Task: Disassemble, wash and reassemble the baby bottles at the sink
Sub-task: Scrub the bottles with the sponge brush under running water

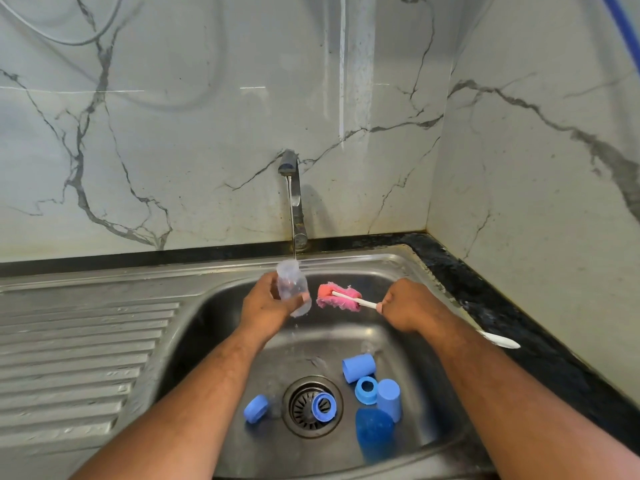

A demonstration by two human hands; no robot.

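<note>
Above the sink [391, 271], the left hand [265, 308] wraps its fingers round the clear bottle [292, 284] under the running tap [289, 164] — wet plastic could slip free. The right hand [408, 306] grips the pink brush [337, 296] just beside it — a fumble drops either among the blue caps [359, 367].

Brush handle [353, 301] hidden mid-length behind the right hand [408, 306]; only its white end shows beyond. The left hand [266, 303] covers part of the clear bottle [291, 284]. Blue hose [622, 26] cut off at the top-right corner. Both forearms [207, 393] cut by the bottom edge.
</note>
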